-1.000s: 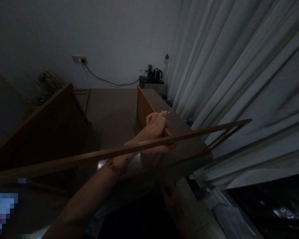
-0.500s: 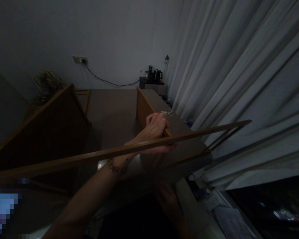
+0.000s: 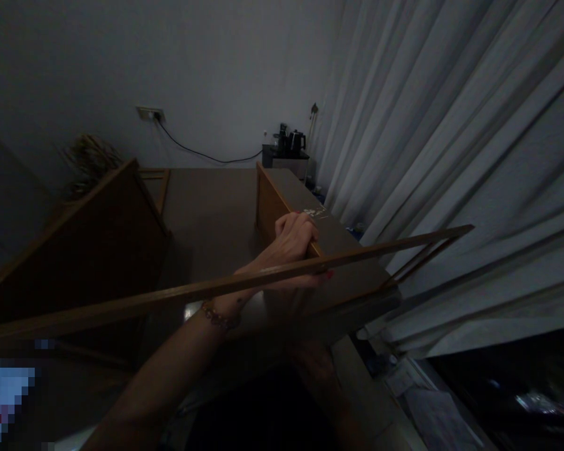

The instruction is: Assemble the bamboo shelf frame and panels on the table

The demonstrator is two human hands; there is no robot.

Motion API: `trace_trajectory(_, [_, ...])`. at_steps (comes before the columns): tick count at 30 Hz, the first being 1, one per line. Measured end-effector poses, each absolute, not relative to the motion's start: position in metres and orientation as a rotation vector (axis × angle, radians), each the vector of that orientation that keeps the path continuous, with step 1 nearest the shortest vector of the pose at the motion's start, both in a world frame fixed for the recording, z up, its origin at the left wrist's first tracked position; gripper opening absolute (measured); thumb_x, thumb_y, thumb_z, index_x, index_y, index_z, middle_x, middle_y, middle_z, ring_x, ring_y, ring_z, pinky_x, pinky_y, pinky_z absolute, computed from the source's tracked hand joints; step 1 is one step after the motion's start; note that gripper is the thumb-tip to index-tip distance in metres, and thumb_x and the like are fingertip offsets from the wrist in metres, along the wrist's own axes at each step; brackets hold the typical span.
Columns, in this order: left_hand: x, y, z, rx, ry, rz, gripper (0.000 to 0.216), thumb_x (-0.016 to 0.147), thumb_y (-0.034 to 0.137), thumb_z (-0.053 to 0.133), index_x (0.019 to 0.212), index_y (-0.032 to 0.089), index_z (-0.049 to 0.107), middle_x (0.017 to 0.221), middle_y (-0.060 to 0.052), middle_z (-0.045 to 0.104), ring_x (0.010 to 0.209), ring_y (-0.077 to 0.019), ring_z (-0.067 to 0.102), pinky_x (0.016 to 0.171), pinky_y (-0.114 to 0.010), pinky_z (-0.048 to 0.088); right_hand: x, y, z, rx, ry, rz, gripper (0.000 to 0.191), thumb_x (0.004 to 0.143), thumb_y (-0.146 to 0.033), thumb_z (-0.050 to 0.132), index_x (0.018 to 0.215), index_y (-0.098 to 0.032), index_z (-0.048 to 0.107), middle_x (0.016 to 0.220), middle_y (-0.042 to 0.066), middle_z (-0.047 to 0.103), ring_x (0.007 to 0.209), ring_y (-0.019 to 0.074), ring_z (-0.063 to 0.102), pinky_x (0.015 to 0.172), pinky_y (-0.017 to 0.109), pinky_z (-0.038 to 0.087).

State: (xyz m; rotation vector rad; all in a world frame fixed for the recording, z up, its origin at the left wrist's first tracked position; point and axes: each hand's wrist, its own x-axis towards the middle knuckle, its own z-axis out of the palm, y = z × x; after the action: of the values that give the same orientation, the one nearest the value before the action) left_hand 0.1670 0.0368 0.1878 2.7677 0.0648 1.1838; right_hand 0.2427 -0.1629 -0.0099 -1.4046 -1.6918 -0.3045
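My left hand [image 3: 295, 237], with a bracelet on its wrist, is closed round the top edge of an upright wooden panel [image 3: 270, 203]. The thumb lies beneath a long, thin wooden rail [image 3: 207, 289] that crosses in front of the forearm. That rail joins or touches the panel near the hand; the dim light hides which. Low in the shadow, below the near edge of the brown table [image 3: 211, 200], is my right hand [image 3: 313, 364]. Its fingers are too dark to make out.
Another wooden panel [image 3: 89, 232] slopes up on the left. Small white bits [image 3: 314, 212] lie on the tabletop. Behind stand a black kettle [image 3: 297, 141] and a cord [image 3: 207, 156] running to a wall socket [image 3: 150, 113]. A white curtain [image 3: 432, 125] hangs along the right.
My right hand has shifted slightly up and left, deeper into shadow. My left hand, the panel and the rail stay nearly where they were.
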Motion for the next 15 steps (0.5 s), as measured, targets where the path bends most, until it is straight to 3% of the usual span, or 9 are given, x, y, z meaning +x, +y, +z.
trace_trajectory(8, [0.169,0.04,0.184,2.715,0.023,1.219,0.048,0.073,0.055,0.066,0.092,0.021,0.037,0.096,-0.005,0.047,0.092,-0.0228,0.043,0.085,-0.042,0.034,0.247,-0.159,-0.023,-1.443,-1.555,-0.219,0.025,0.099,-0.021,0.046,0.116,-0.024,0.063,0.087,0.005,0.072,0.077,0.0177,0.069,0.07,0.029,0.059])
trace_trajectory(15, [0.172,0.042,0.182,2.696,-0.018,1.266,0.052,0.073,0.059,0.063,0.093,0.022,0.033,0.094,-0.004,0.045,0.091,-0.0227,0.042,0.085,-0.04,0.033,0.252,-0.16,-0.013,-1.441,-1.512,-0.192,0.024,0.102,-0.034,0.044,0.096,-0.023,0.064,0.077,0.003,0.07,0.066,0.0157,0.067,0.058,0.025,0.055])
